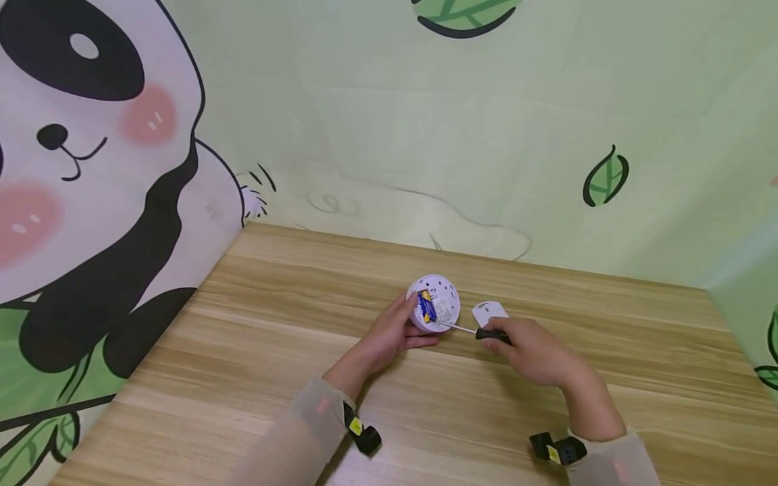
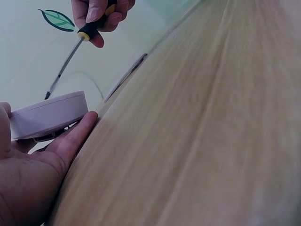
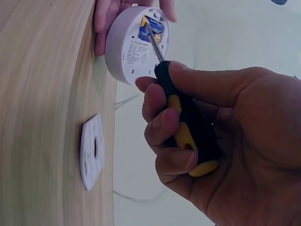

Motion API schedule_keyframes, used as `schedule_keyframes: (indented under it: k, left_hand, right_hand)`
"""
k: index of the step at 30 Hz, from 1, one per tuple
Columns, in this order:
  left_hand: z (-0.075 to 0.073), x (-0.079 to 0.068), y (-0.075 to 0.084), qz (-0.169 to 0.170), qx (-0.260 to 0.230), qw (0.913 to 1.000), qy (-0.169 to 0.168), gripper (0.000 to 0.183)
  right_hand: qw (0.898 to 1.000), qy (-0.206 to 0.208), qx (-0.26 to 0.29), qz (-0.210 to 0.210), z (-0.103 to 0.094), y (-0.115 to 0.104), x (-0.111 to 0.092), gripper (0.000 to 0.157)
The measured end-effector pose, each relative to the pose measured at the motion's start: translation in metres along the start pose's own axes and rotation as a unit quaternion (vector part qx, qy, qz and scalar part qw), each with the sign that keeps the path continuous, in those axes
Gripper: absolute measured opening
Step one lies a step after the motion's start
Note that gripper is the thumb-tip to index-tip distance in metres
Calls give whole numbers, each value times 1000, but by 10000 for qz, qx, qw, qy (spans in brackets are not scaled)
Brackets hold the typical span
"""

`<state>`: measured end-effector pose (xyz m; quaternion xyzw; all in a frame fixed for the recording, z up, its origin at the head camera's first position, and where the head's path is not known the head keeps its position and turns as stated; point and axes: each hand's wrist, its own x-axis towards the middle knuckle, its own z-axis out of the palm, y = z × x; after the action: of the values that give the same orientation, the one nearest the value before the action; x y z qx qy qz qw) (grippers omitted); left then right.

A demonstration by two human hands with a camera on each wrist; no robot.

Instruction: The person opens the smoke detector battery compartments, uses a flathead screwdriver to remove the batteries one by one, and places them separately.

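Note:
My left hand point(image 1: 387, 332) holds a round white device point(image 1: 448, 294) near the middle of the table, its fingers and thumb around the rim. The device's open compartment faces up and toward the right, with blue and yellow batteries point(image 3: 153, 33) inside. A screwdriver point(image 3: 188, 122) with a black and yellow handle is gripped in my right hand point(image 1: 537, 349). In the right wrist view its metal tip reaches in at the batteries. Beside the right fingers lies a flat white cover plate point(image 1: 486, 310) with a hole in it, seen more fully in the right wrist view.
The wooden table point(image 1: 243, 324) meets a pale green wall covering point(image 1: 365, 121) with leaf drawings along its back edge. A large panda picture point(image 1: 152, 223) covers the left side. Each wrist carries a small black camera point(image 1: 365, 435).

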<state>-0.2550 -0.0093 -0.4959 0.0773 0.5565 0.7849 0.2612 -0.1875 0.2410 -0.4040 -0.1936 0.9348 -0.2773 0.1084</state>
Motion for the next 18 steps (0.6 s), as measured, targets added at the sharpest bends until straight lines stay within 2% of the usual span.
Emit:
schedule_keyframes:
  k: [9,18]
  left_hand:
    - [-1,0,-1,127,138,9998,-62,54]
    - [-1,2,-4,269,221,9993,93,53]
  right_hand:
    - [9997,102,-189,-77,2,-4,2,20]
    - [9990,266,-364,-30,5,-12,4,24]
